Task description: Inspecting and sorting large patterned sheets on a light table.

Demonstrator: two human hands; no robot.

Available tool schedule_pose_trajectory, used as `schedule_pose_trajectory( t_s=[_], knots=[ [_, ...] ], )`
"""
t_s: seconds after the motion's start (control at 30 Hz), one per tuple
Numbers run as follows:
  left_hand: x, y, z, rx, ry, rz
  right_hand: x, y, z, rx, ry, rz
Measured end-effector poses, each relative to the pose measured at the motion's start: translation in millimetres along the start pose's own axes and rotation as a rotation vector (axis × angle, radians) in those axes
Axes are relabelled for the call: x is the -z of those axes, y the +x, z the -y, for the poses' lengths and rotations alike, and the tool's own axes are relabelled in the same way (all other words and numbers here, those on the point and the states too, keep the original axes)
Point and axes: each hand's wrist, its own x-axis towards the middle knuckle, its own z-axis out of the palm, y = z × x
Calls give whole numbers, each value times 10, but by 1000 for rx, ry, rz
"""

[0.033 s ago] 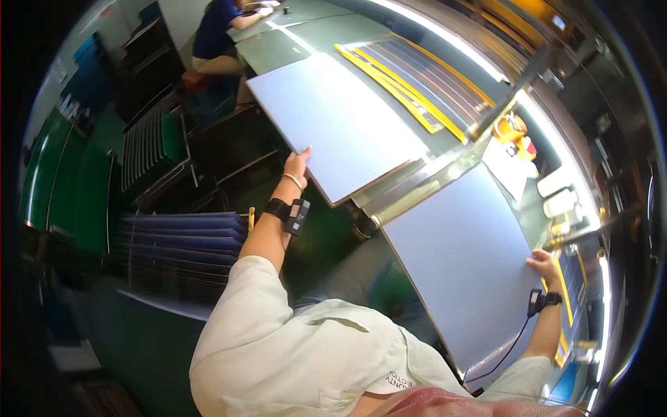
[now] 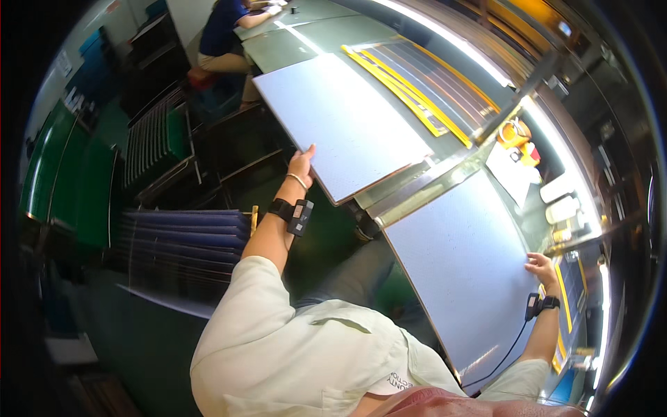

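A flat, pale blue-grey rectangular panel (image 2: pixel 340 125) with thin brown edges lies on the bench, jutting past its near side. My left hand (image 2: pixel 301 167) is closed on this panel's near-left edge, thumb on top and the other fingers hidden below. A second, similar panel (image 2: pixel 455 267) lies to the right, close to my body. At its right edge is my right hand (image 2: pixel 543 271), bent fingers over the rim; its underside is hidden. Each wrist wears a black strap with a small box, and a cable runs from the right one.
Yellow-edged dark striped sheets (image 2: pixel 424 83) lie behind the left panel. White bottles (image 2: pixel 558 198) and an orange roll (image 2: pixel 513 133) stand at the back right. Stacked dark blue sheets (image 2: pixel 184 240) and a green rack (image 2: pixel 156 142) are on the left. A person (image 2: pixel 226 35) works at the far end.
The view has shifted slightly, so the scene sits a little further right. Both hands stay at the same panel edges; the right hand's fingers have moved a little.
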Motion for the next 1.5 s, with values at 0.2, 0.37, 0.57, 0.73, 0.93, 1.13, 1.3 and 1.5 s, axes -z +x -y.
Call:
schedule_pose_trajectory(
  t_s=[0.2, 0.37, 0.57, 0.73, 0.93, 1.13, 1.3, 1.5],
  knots=[
    [-227, -617, -365, -74, -223, 161, -1360, 443, 1432, 149, 129, 180],
    [-389, -1102, -253, -57, -390, 347, -2078, 648, 2511, 517, 1134, 632],
    [-467, -1179, -567, -109, -358, 543, -1724, 563, 3448, 630, 1012, -41],
    [-225, -749, -902, -107, -156, 210, -2711, 67, 4133, 875, 19, -413],
    [-140, -760, -904, 28, -704, 389, -3737, 101, 3672, 1492, -542, -125],
    [195, -766, -304, 88, -666, 267, -4030, -106, 3317, 1253, -709, 168],
    [250, -771, -236, 51, -549, 249, -3967, -82, 3342, 1159, -721, 295],
    [297, -729, -186, 24, -551, 291, -4012, 23, 3221, 1292, -761, 296]
  ],
)
